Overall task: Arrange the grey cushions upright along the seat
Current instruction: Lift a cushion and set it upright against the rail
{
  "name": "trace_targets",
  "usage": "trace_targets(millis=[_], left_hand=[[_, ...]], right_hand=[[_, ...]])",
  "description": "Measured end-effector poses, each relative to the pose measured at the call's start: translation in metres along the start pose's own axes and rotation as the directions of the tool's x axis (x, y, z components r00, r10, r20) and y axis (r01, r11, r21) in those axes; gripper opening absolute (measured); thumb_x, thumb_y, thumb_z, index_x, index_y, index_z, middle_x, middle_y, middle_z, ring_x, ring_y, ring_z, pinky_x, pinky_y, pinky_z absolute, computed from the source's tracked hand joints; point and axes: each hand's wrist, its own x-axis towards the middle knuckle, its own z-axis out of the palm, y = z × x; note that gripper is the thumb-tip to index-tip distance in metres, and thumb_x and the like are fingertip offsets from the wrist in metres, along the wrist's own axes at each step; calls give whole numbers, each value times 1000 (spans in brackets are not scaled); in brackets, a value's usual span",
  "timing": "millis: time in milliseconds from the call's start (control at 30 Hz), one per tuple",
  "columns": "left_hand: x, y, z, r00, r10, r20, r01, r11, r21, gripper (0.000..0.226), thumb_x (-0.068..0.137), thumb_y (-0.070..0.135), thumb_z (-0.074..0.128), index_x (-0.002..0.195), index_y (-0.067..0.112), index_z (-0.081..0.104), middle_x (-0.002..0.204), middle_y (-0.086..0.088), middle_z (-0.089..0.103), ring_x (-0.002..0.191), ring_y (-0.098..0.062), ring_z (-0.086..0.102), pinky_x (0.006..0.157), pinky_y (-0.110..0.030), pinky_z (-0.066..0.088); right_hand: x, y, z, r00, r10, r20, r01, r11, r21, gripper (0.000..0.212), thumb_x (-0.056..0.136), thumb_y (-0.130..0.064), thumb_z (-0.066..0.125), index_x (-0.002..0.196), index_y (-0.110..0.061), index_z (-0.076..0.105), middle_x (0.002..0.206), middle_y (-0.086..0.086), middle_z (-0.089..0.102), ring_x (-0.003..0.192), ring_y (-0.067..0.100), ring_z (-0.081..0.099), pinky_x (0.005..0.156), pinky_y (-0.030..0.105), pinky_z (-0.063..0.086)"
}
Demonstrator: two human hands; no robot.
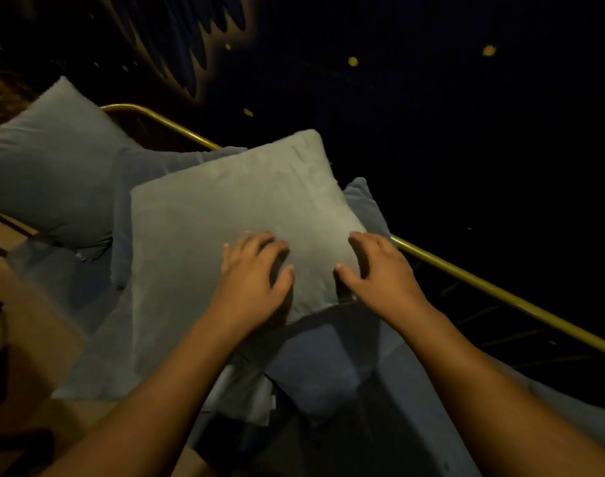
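Dimly lit head view. Seat (328, 359) holds several grey cushions, partly stacked. Front cushion (232, 215) lies tilted on top of a darker cushion (366, 201) whose corner pokes out just past the right fingertips. Left hand (256, 277) and right hand (376, 270) both rest flat on the front cushion's near right corner, fingers spread, gripping nothing (thumbs point toward each other, a gap between them). Another cushion (53, 166) leans well beyond the left fingers. Brass rail (500, 294) runs just right of the right hand; dark open space past it. Fabric plain, softly creased.
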Motion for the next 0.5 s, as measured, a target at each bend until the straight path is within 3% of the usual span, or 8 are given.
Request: trace_targets(millis=[67,167,300,500], left_hand=[[-13,34,19,989,145,36,-142,987,-77,45,81,45,42,112,19,62,122,-8,60,122,-33,50,106,-57,31],[-39,87,60,953,266,144,-234,950,-207,39,83,39,46,108,16,63,113,-9,65,109,-29,59,96,-50,44],[-86,163,120,893,359,270,-262,905,-335,42,83,41,44,107,12,65,109,-7,67,104,-25,61,95,-36,45],[-157,293,213,718,479,506,-245,854,-460,54,79,48,41,112,11,62,115,-10,63,105,-25,60,90,-18,36]], right_hand=[[-42,26,-13,997,77,-6,-77,997,20,56,85,-45,61,134,-21,49,138,5,49,127,25,46,106,40,38],[-113,74,-33,975,221,-33,-220,975,24,48,86,-42,61,129,-21,55,132,4,54,121,23,51,102,35,39],[-214,143,-64,898,436,-65,-431,899,77,40,88,-37,61,123,-17,60,127,5,59,120,23,53,101,32,37],[-365,241,-99,685,710,-161,-661,699,273,39,82,-36,61,109,-9,66,109,11,64,103,30,60,87,26,40]])
